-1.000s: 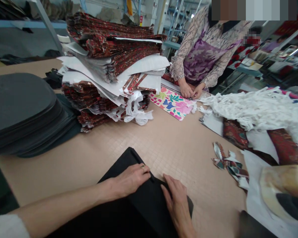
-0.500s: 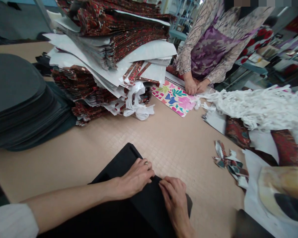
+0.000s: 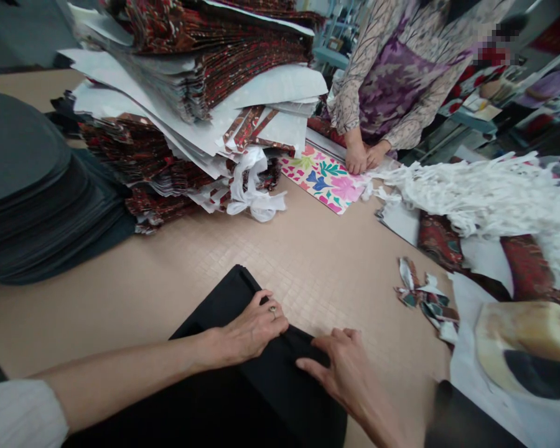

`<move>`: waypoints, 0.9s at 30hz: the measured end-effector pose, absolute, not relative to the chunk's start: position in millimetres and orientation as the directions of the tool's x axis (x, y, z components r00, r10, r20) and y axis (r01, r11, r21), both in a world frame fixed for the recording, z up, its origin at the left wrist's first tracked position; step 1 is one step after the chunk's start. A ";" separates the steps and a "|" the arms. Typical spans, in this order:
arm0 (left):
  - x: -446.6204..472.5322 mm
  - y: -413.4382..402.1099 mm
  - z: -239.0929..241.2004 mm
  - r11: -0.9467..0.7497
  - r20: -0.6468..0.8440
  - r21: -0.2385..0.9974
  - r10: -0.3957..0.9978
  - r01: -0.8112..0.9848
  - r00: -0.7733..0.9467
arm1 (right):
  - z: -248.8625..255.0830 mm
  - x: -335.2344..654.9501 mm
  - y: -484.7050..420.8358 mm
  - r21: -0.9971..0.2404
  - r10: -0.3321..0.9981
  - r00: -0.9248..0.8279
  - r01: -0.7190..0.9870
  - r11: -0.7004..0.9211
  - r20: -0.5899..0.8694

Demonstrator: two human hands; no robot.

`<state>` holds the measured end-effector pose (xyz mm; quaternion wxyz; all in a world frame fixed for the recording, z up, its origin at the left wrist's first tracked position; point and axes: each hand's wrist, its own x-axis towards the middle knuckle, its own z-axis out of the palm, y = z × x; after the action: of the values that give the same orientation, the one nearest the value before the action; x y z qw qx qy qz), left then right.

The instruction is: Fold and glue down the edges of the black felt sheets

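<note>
A piece of black cloth with a folded edge lies on the table in front of me and runs off the bottom of the view. My left hand, a ring on one finger, has its fingers curled over the cloth's far edge and presses down on it. To its right, my right hand grips the same edge, the thumb on the near side and the fingers on the far side, with the fold between them. The fingertips of both hands are partly hidden.
Dark rounded sheets are stacked at left. A tall pile of patterned red fabric pieces stands behind. Across the table a co-worker's hands rest at a floral sheet. White strips, scraps and a tape roll-like object lie right.
My right hand has shifted slightly right along the cloth's edge, and its thumb has spread from the fingers. My left hand stays in place on the fold. The view has shifted slightly.
</note>
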<state>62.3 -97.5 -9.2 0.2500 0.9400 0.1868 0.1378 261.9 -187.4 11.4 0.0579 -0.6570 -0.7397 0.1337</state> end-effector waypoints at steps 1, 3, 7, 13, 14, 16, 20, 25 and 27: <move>62.9 -97.6 -7.7 -0.798 0.169 0.523 0.441 0.300 0.881 | 10.6 268.8 -190.7 -0.235 0.988 -0.112 0.968 0.084 -0.108; 63.0 -98.0 -4.7 -0.793 0.185 0.513 0.476 0.329 0.860 | 7.4 276.8 -195.2 -0.277 0.985 -0.121 0.957 0.083 -0.124; 59.4 -99.0 -4.8 -0.834 0.154 0.474 0.396 0.284 0.905 | -4.7 269.8 -195.2 -0.557 0.979 -0.200 0.817 0.150 -0.030; 55.0 -98.3 -7.6 -0.846 0.076 0.459 0.342 0.271 0.937 | -22.7 264.7 -199.7 -0.479 0.924 -0.300 0.791 0.380 0.239; 54.5 -98.6 -6.1 -0.849 0.071 0.458 0.332 0.265 0.941 | -24.1 266.1 -201.7 -0.429 0.904 -0.327 0.800 0.420 0.276; 53.5 -99.8 -2.1 -0.860 0.064 0.443 0.314 0.255 0.947 | -25.2 268.2 -205.4 -0.334 0.875 -0.370 0.819 0.466 0.312; 53.0 -103.7 4.7 -0.894 0.028 0.371 0.280 0.250 0.959 | -22.6 270.1 -208.8 -0.239 0.865 -0.412 0.843 0.481 0.287; 56.3 -104.2 6.3 -0.884 -0.051 0.369 0.289 0.287 0.956 | -26.5 290.1 -218.7 -0.243 0.841 -0.413 0.827 0.507 0.351; 57.6 -103.1 6.3 -0.869 -0.065 0.396 0.297 0.298 0.953 | -31.0 304.1 -228.9 -0.257 0.838 -0.379 0.829 0.496 0.392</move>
<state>57.6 -103.1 6.3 0.2048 0.9666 0.1540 -0.0009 304.1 -228.9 -31.0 0.2413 -0.5020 -0.8305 0.0091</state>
